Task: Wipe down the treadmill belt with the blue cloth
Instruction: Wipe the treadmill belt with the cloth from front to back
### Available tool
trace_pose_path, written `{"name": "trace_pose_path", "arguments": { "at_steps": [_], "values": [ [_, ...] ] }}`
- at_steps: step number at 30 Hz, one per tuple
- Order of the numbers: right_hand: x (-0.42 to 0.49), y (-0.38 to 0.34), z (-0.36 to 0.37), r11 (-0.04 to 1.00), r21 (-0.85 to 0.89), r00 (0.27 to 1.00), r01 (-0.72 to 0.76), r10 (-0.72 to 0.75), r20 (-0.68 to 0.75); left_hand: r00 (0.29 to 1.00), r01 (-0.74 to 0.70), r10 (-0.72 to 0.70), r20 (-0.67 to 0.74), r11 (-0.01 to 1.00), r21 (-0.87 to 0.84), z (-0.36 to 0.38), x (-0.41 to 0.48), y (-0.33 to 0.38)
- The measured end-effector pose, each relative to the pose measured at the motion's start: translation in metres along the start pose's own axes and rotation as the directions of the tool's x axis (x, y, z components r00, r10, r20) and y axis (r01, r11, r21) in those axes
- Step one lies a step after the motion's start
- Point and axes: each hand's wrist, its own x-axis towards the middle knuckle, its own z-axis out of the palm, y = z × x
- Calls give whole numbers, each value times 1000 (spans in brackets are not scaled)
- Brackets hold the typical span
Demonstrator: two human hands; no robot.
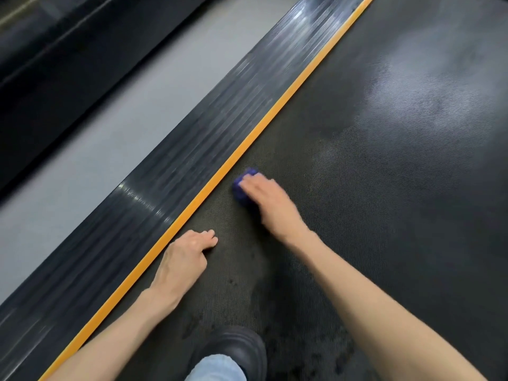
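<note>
The dark textured treadmill belt (371,188) fills the right and middle of the view. My right hand (270,203) presses a bunched blue cloth (243,188) flat onto the belt, close to the orange stripe. Only the cloth's left part shows from under the fingers. My left hand (184,259) rests on the belt nearer to me, fingers curled, holding nothing, right beside the stripe.
An orange stripe (247,144) runs diagonally along the belt's left edge, with a ribbed black side rail (178,166) beyond it, then grey floor (90,149). My black shoe (233,350) and a jeans leg stand on the belt at the bottom.
</note>
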Motion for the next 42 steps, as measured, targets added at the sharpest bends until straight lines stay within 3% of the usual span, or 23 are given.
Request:
{"name": "trace_pose_path", "arguments": {
  "at_steps": [3, 5, 6, 8, 9, 11, 13, 15, 18, 20, 22, 24, 26, 28, 30, 33, 35, 36, 38, 40, 42],
  "values": [
    [-6, 39, -24, 937, -17, 922, -349, 340, -183, 997, -72, 72, -22, 997, 35, -6, -10, 3],
    [-6, 20, -21, 910, 4, 883, -415, 404, -239, 995, -96, 98, -24, 994, 59, -6, -20, 0],
    [-6, 4, -15, 930, 4, 904, -367, 358, -233, 996, -83, 85, -21, 994, 64, -5, -24, -1],
    [-17, -39, 10, 993, -34, 988, -109, 104, -116, 997, -74, 76, -30, 994, 76, -1, -27, -2],
    [-25, -60, 23, 998, -55, 999, 44, -44, -1, 995, -83, 87, -42, 993, 87, 1, -26, -1],
    [-37, -74, 37, 981, 4, 965, 195, -193, 178, 993, -94, 101, -54, 988, 119, 0, -20, 1],
    [-37, -50, 27, 977, -21, 974, 212, -210, 79, 993, -99, 107, -56, 987, 127, -3, -13, 4],
    [-44, -5, 7, 999, -4, 995, -38, 37, -91, 994, -94, 100, -40, 987, 132, -5, -10, 7],
    [-65, 54, -30, 881, 23, 850, -473, 463, -251, 998, -55, 52, 26, 986, 156, -8, -5, 9],
    [-60, 47, -31, 822, 50, 778, -567, 555, -295, 998, -23, 14, 56, 988, 155, -10, 0, 10],
    [-50, 12, -20, 896, 56, 862, -441, 439, -254, 999, -29, 21, 50, 986, 164, -13, 4, 12],
    [-53, -29, 5, 984, 2, 980, -176, 176, -90, 998, -52, 43, 54, 982, 182, -13, 6, 14],
    [-65, -47, 20, 999, -4, 994, 46, -46, 103, 996, -63, 49, 72, 978, 201, -13, 3, 13],
    [-69, -23, 11, 995, -12, 991, 103, -102, 89, 996, -70, 56, 73, 977, 203, -14, 0, 11],
    [-73, 11, -8, 997, -4, 996, -76, 75, -49, 996, -74, 62, 69, 978, 193, -15, -1, 10],
    [-72, 44, -32, 873, 133, 836, -470, 489, -251, 996, -65, 53, 70, 981, 182, -17, 0, 13],
    [-57, 23, -32, 815, 176, 775, -551, 579, -254, 996, -45, 30, 89, 983, 180, -18, 1, 17],
    [-50, 6, -27, 858, 135, 827, -495, 514, -227, 996, -18, 3, 86, 986, 168, -19, 1, 19],
    [-47, -36, -4, 964, 14, 964, -266, 266, 21, 995, 51, -64, 79, 987, 155, -18, 5, 21],
    [-52, -58, 13, 998, 41, 970, -51, 40, 238, 991, 86, -100, 84, 983, 162, -18, 8, 24],
    [-55, -35, 4, 991, 72, 967, 113, -126, 220, 987, 96, -117, 114, 980, 175, -18, 10, 27]
  ]
}}
